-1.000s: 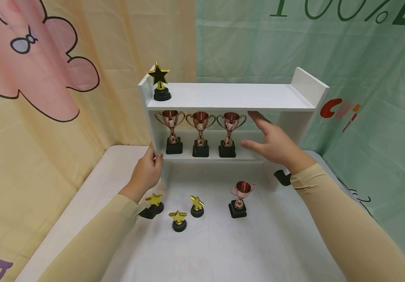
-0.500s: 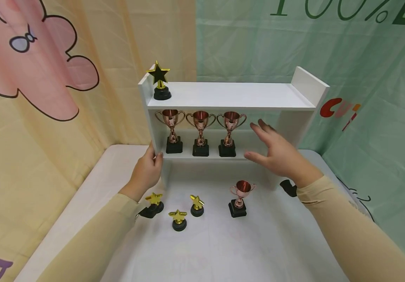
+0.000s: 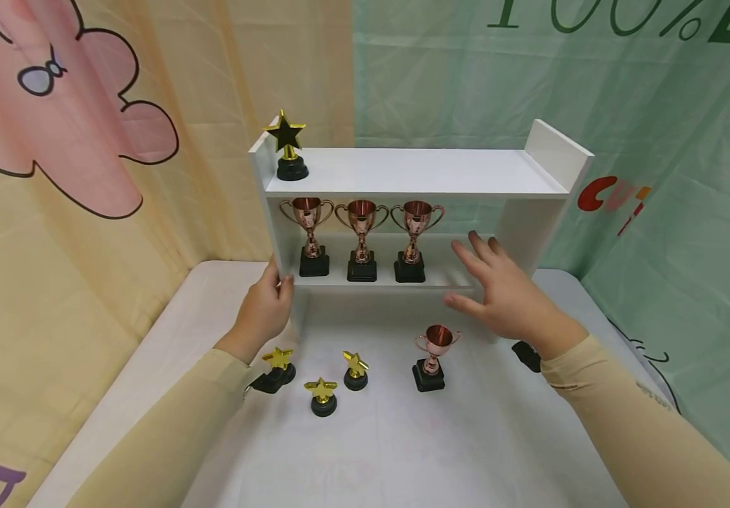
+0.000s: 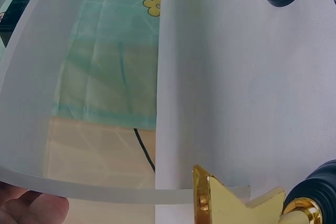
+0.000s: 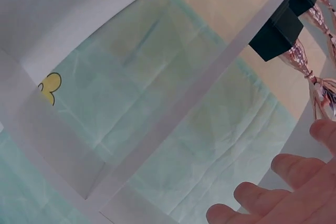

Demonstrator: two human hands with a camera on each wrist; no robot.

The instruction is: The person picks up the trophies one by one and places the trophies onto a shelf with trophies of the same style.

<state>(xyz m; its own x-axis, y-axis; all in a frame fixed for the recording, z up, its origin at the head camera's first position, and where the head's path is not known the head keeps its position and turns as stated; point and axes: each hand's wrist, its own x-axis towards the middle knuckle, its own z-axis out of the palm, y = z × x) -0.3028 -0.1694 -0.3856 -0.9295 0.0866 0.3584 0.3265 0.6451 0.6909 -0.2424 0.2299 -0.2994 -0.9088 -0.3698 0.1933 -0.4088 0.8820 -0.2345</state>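
Observation:
My left hand (image 3: 261, 314) grips the left side panel of a white shelf (image 3: 415, 171); its fingertips (image 4: 39, 208) show beside the panel in the left wrist view. Spread fingers, nothing held: that is my right hand (image 3: 507, 300), in front of the middle level's right part. Left of it on that level stand three rose-gold two-handled trophy cups, a left one (image 3: 313, 262), a middle one (image 3: 361, 270) and a right one (image 3: 410, 268). Another trophy cup (image 3: 429, 376) stands on the table below. A star trophy (image 3: 291, 168) occupies the top level's left end.
Three small gold star trophies stand on the white table (image 3: 377, 458): one by my left wrist (image 3: 278, 360), one in front (image 3: 322, 402) and one to its right (image 3: 355, 372). Printed curtains (image 3: 225, 127) hang behind and beside the table.
My right hand has moved down and slightly right, away from the right trophy cup on the middle level. The left hand and the trophies have stayed in place.

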